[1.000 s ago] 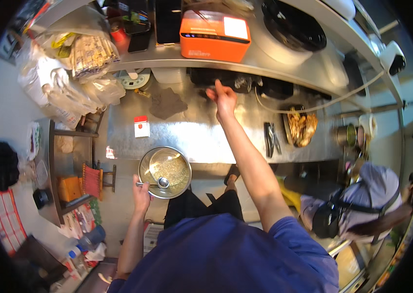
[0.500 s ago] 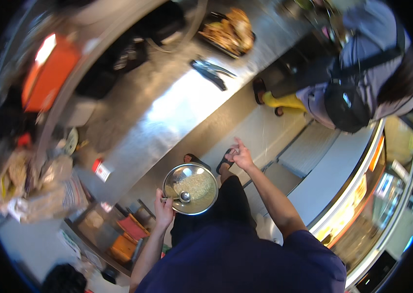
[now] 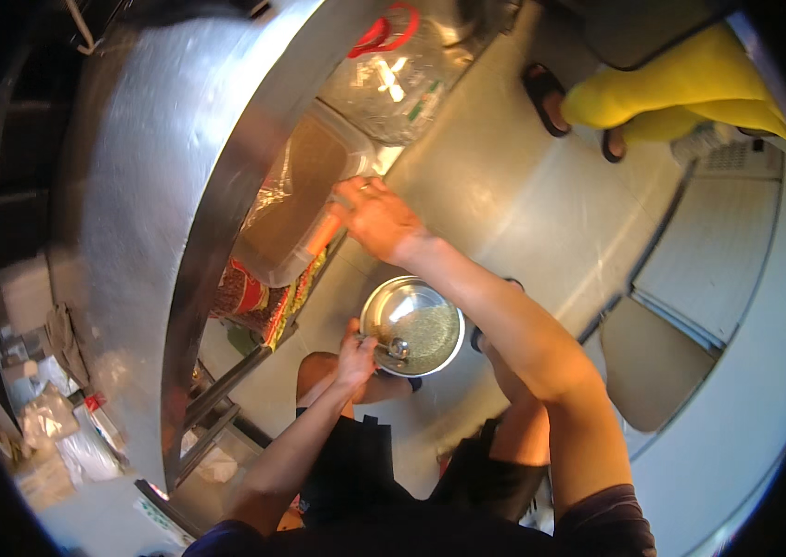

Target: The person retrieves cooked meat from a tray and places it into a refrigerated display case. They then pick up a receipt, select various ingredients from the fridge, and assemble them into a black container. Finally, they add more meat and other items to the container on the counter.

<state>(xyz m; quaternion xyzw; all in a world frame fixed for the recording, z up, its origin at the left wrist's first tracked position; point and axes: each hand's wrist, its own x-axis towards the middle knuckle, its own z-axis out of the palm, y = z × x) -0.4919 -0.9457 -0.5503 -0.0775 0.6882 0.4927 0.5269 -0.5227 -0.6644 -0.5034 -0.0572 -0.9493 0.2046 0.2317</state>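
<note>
My left hand (image 3: 356, 360) grips the near left rim of a round stainless steel bowl (image 3: 461, 345). The handle of a small metal ladle (image 3: 398, 348) is pinched in the same hand, and its round head rests inside the bowl. Pale grains (image 3: 432, 336) that look like rice cover the bottom. Farther forward, my right hand (image 3: 379, 221) has its fingers curled over the edge of a large clear plastic box (image 3: 305, 200) on the shelf under the counter. The box looks filled with something brownish; its contents are blurred.
A steel counter (image 3: 156, 176) curves along the left, above the shelf. Beside the box lie a red and yellow package (image 3: 258, 297) and a clear plastic container with a red handle (image 3: 397, 79). Another person's yellow-clad legs (image 3: 662, 88) stand at the far right, near low white cabinets (image 3: 718, 251).
I have crouched from standing, knees now bent beside the counter. My right hand has gone from free in the air to the plastic box. The bowl and ladle remain in my left.
</note>
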